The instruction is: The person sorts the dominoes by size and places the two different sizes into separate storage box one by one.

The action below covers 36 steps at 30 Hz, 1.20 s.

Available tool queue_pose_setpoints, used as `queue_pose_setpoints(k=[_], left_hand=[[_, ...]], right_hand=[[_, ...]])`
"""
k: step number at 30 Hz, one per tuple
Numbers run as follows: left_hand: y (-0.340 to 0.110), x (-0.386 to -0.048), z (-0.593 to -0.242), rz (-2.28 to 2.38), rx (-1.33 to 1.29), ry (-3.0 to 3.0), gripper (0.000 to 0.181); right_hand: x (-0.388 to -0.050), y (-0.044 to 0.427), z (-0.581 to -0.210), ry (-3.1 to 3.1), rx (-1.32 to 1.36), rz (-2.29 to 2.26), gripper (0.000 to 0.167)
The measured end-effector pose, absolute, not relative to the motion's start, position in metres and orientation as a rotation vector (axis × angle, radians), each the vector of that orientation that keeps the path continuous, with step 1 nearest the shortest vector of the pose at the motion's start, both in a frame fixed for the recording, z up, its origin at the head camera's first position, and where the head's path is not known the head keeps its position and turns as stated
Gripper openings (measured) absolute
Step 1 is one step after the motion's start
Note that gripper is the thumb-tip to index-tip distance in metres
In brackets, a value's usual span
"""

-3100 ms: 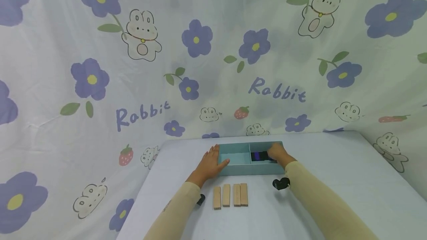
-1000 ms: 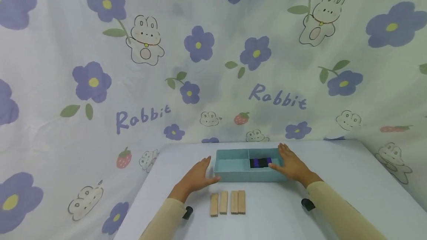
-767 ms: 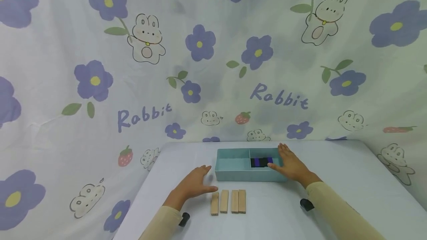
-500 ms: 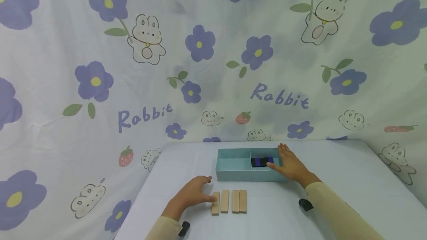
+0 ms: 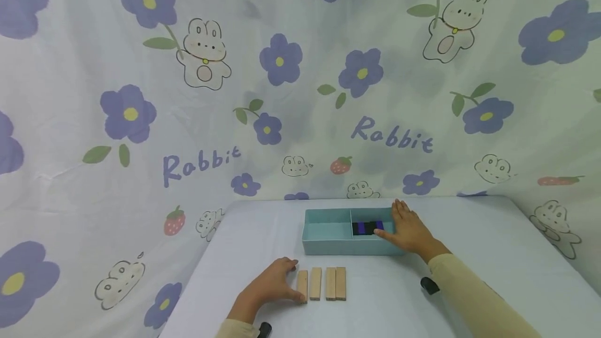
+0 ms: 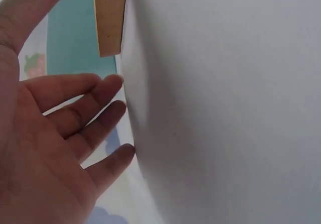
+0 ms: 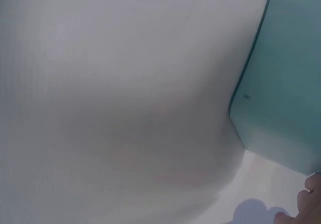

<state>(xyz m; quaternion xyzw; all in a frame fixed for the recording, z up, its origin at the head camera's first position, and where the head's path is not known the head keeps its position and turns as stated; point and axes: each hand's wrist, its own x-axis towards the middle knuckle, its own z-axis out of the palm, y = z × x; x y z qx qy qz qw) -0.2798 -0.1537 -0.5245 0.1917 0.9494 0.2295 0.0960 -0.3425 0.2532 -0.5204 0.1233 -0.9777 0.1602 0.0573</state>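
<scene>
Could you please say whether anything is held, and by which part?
Nothing seems held: the left hand is open by the leftmost block; the right hand rests on the box at its right end.

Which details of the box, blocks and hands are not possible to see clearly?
Head: the right hand covers part of the teal box's right end.
Head: the thumb of the left hand hides part of the leftmost wooden block; contact is unclear.
Left wrist: the top edge cuts off a wooden block.
Right wrist: picture edges cut off most of that hand; the box's dark mark is too small to read.
</scene>
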Motion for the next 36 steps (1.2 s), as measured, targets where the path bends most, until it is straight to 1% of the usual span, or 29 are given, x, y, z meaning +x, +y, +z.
queue_pose_setpoints(k=[10, 19, 29, 36], left_hand=[[-0.157, -0.278, -0.522, 0.64, 0.565, 2.823, 0.102], [-0.157, -0.282, -0.526, 0.619, 0.689, 2.827, 0.088], [-0.149, -0.281, -0.524, 0.716, 0.701, 2.785, 0.087], [-0.148, -0.277, -0.529, 0.983, 0.696, 2.663, 0.07]], right_hand=[[-0.346, 0.251, -0.517, -2.985, 0.347, 0.489, 0.117], [-0.346, 0.251, -0.519, -2.971, 0.352, 0.466, 0.116], [-0.346, 0.25, -0.521, -2.977, 0.327, 0.526, 0.117], [-0.343, 0.253, -0.528, -2.977, 0.318, 0.576, 0.118]])
